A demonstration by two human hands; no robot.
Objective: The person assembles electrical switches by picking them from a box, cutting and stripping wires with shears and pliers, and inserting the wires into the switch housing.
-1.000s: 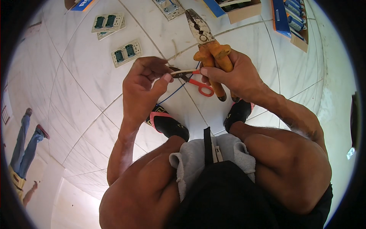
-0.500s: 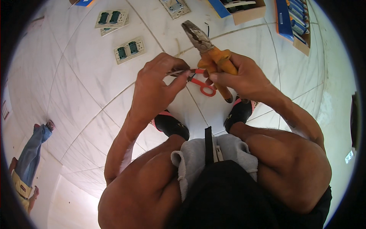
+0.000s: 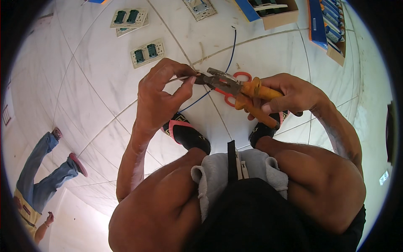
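My left hand is closed in a pinch on a thin pale wire, whose end sits between thumb and forefinger. My right hand is wrapped round combination pliers with worn yellow-orange handles. The pliers' jaws point left, close to my left fingertips; whether they touch the wire is unclear. Below the pliers, red-handled scissors lie on the floor, partly covered by the jaws. A blue wire passes behind the tool and runs down toward my left foot.
Cream socket plates with green inserts lie ahead on the marble-look tiles, two more stacked beyond. Another plate is at the top. Open boxes stand far right. A person in jeans is at the left.
The pliers have swung from pointing up to pointing left, their jaws now by my left fingertips. More blue wire shows on the floor. The person at left has shifted, showing both legs.
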